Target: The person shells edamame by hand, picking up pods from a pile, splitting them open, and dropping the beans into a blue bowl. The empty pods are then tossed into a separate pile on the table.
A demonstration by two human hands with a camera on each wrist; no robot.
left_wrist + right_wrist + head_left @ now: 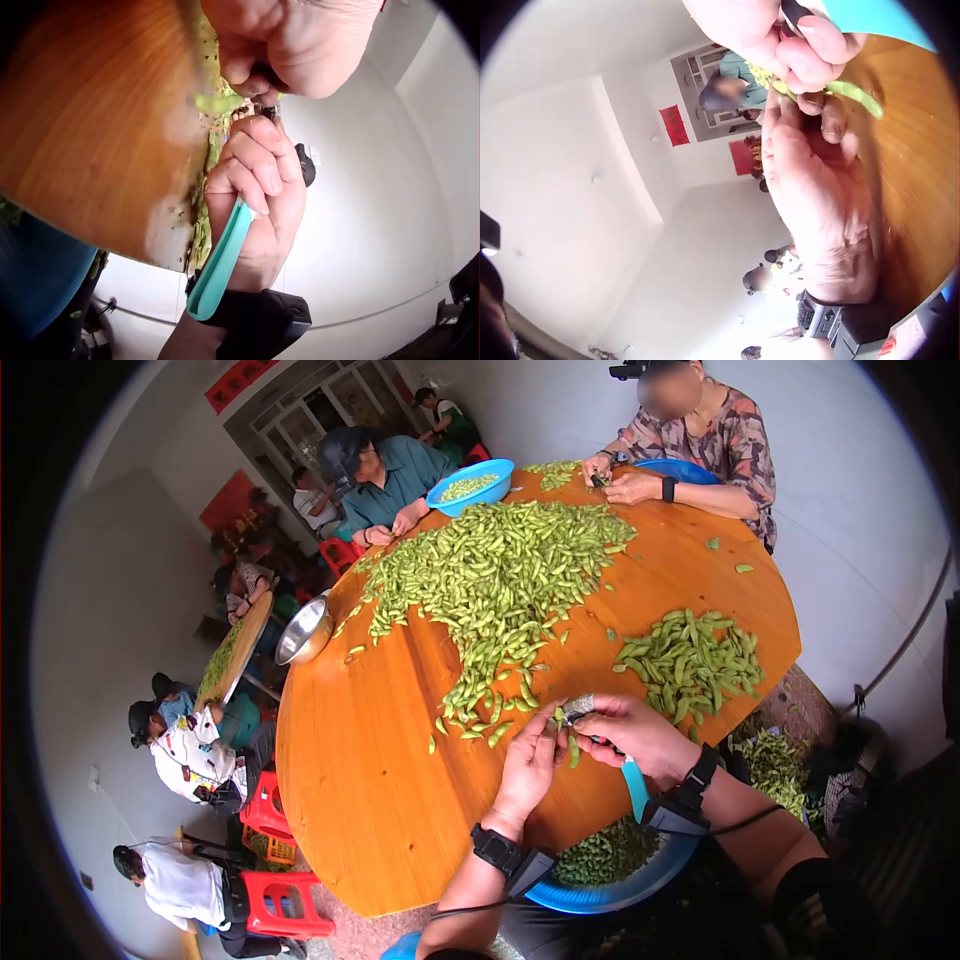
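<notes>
Over the near edge of the wooden table (370, 780), both hands meet at a green soybean pod (856, 98). My left hand (530, 765) pinches the pod between thumb and fingers, and one end sticks out past the fingertips. My right hand (645, 735) curls round a tool with a teal handle (223, 262), which runs down past the palm. The tool's working end is hidden among the fingers, so I cannot tell its kind. Ahead of the right hand lies a small heap of pods (690, 665).
A large heap of pods (500, 565) spreads across the table's middle. Below the near edge, a blue basin (610, 895) holds shelled beans. Two people work at the far side, one beside a blue bowl (468, 500). A metal bowl (305, 630) stands at the left edge.
</notes>
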